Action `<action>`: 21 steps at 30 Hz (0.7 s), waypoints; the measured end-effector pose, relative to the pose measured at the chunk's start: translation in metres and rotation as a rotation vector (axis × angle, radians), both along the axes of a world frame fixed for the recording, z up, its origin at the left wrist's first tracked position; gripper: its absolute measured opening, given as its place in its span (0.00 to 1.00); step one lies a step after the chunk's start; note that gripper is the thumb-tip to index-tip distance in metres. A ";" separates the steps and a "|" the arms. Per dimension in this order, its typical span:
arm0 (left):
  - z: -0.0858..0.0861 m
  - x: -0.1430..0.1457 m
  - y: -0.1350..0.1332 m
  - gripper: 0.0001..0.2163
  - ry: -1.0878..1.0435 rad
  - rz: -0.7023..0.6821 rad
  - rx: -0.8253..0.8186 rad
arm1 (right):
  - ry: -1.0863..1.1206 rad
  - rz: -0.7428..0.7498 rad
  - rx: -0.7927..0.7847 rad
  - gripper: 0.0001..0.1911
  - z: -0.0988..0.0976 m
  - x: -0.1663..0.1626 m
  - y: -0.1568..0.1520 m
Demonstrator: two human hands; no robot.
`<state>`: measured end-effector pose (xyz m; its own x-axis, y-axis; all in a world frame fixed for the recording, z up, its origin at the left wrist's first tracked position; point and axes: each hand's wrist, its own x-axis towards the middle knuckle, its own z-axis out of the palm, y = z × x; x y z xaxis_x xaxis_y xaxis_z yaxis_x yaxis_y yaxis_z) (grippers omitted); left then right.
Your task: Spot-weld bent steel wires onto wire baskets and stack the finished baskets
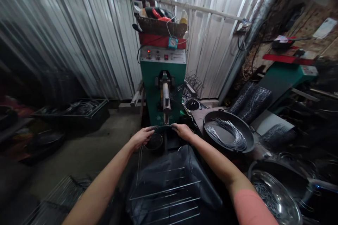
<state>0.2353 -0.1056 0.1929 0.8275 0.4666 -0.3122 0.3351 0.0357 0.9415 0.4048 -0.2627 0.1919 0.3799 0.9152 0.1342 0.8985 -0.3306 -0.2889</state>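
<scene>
My left hand [143,137] is closed on the left end of a thin dark curved strip [163,127]. On its right end, my right hand [182,131] pinches the same strip. It sits right under the metal rod tip [166,116] of a green machine [150,77]; contact between them is unclear. A wire rack [169,195] lies over dark sheeting [158,168] at my lap. Thin wires from the rack rise toward my left hand, and whether the strip belongs to the rack cannot be made out. Below the strip is a dark round dish [154,141].
On the right, a black pan [249,142] holds a bundle of wires [228,135]. Nearer me stands a shiny metal bowl [290,200] with small metal pieces. Wire racks [63,193] lie at lower left, and a dark bin [97,109] stands beyond. Corrugated metal wall [105,42] backs the machine.
</scene>
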 end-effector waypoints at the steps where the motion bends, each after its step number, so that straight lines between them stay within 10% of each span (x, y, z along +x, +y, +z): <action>1: -0.005 0.002 0.001 0.25 0.014 -0.011 0.064 | -0.047 -0.007 -0.060 0.16 -0.004 -0.001 0.000; 9: -0.026 0.015 0.011 0.21 -0.172 -0.203 0.793 | -0.299 0.002 -0.217 0.20 -0.017 0.003 0.006; 21: -0.036 0.027 0.013 0.11 -0.157 -0.175 1.003 | -0.199 0.093 -0.188 0.19 -0.018 0.017 0.014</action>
<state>0.2621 -0.0926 0.1573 0.9067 0.3222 0.2723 0.1308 -0.8284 0.5446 0.4218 -0.2488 0.1736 0.2763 0.9608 0.0221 0.9603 -0.2752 -0.0450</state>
